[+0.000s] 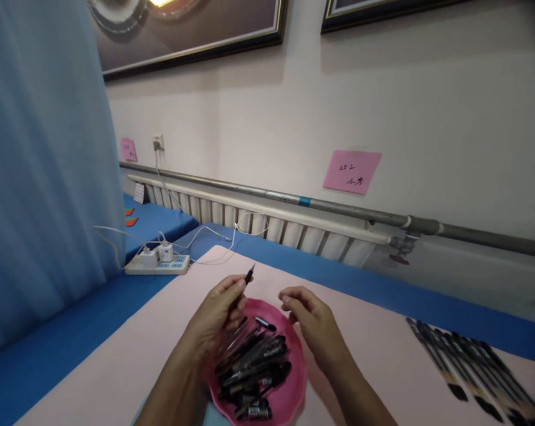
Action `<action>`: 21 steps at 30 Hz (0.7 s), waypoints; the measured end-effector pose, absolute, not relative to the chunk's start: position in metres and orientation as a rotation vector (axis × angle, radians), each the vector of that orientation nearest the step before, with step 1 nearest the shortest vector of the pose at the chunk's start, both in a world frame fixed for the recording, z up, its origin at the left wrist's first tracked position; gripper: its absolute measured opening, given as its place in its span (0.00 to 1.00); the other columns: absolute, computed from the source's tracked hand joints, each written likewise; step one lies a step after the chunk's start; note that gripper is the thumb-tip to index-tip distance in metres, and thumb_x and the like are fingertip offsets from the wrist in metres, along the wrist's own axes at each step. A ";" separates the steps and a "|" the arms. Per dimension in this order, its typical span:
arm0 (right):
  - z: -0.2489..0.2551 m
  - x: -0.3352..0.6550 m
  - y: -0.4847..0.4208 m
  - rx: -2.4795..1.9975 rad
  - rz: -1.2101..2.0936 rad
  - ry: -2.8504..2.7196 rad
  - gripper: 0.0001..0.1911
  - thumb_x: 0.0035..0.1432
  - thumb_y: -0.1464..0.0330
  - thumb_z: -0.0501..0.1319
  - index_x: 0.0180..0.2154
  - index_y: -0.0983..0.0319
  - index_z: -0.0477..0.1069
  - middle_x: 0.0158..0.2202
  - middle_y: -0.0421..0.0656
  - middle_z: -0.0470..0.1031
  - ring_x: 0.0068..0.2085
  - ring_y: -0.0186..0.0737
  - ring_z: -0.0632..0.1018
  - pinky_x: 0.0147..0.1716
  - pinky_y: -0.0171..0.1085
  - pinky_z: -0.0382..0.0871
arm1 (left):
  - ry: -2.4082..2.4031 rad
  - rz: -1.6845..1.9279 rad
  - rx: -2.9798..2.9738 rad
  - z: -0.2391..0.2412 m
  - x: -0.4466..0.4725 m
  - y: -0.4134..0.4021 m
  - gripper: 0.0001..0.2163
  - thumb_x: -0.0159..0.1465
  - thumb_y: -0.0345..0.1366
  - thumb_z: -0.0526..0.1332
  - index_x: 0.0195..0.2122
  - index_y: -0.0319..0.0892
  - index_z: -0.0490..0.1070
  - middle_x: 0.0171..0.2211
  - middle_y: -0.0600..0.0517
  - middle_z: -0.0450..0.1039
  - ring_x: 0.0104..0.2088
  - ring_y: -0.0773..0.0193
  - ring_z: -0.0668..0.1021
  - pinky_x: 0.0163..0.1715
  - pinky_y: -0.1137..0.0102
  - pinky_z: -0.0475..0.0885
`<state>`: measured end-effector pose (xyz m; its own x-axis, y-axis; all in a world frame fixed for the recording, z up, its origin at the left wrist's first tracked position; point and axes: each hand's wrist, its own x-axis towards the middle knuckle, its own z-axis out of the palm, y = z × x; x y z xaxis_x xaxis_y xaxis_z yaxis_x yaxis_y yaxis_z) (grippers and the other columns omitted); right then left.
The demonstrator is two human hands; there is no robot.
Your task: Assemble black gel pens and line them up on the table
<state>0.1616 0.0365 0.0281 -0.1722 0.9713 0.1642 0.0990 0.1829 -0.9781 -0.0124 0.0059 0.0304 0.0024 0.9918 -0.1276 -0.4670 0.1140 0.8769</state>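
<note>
A black pen [248, 277] with a bare pointed tip is pinched between the thumb and fingers of my left hand [220, 307], tip angled up and away, just above the bowl's far left rim. My right hand [309, 316] hovers at the bowl's right rim, fingers loosely curved, with nothing visible between them. Below both hands, the scalloped pink bowl [299, 378] holds many pen parts [253, 370], clear barrels and black caps among them. One black cap with a silver clip [265, 323] lies near the bowl's far side. My left hand partly hides the bowl's left edge.
To the right, several black capped pens [466, 361] lie side by side on the pink sheet [365, 331]. A power strip [161, 265] with white chargers and cables sits at the left. A blue curtain [49, 177] hangs there. Behind the table runs a radiator [289, 231] under a pipe.
</note>
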 end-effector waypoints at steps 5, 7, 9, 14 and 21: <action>0.020 0.160 0.030 -1.089 0.768 -2.218 0.09 0.51 0.72 0.54 0.28 0.59 0.72 0.29 0.40 0.74 0.34 0.41 0.71 0.36 0.39 0.62 | 0.947 1.473 0.671 0.031 -0.025 0.007 0.16 0.53 0.44 0.65 0.38 0.42 0.66 0.17 0.61 0.61 0.13 0.79 0.56 0.12 0.81 0.45; 0.010 0.153 0.024 -1.017 0.631 -2.458 0.12 0.49 0.75 0.54 0.31 0.57 0.74 0.34 0.41 0.75 0.39 0.43 0.72 0.41 0.42 0.61 | 0.955 1.494 0.654 0.030 -0.027 0.008 0.17 0.52 0.44 0.65 0.38 0.41 0.66 0.17 0.61 0.62 0.13 0.79 0.56 0.12 0.82 0.46; 0.001 0.146 0.018 -0.964 0.603 -2.591 0.17 0.47 0.77 0.54 0.35 0.56 0.75 0.41 0.42 0.76 0.43 0.45 0.71 0.45 0.44 0.59 | 0.953 1.505 0.641 0.029 -0.029 0.009 0.17 0.52 0.44 0.65 0.38 0.41 0.67 0.17 0.61 0.62 0.13 0.79 0.57 0.12 0.82 0.46; -0.001 0.145 0.016 -0.967 0.636 -2.668 0.20 0.42 0.81 0.51 0.30 0.57 0.75 0.38 0.41 0.77 0.42 0.45 0.73 0.44 0.45 0.59 | 0.961 1.525 0.613 0.028 -0.032 0.011 0.16 0.51 0.44 0.65 0.38 0.41 0.67 0.17 0.60 0.63 0.13 0.78 0.58 0.11 0.82 0.47; 0.002 0.154 0.021 -1.012 0.621 -2.632 0.19 0.33 0.81 0.49 0.22 0.58 0.73 0.26 0.41 0.75 0.30 0.42 0.73 0.34 0.41 0.60 | 0.973 1.533 0.603 0.028 -0.035 0.011 0.16 0.52 0.44 0.64 0.38 0.40 0.67 0.17 0.60 0.62 0.13 0.78 0.59 0.12 0.82 0.48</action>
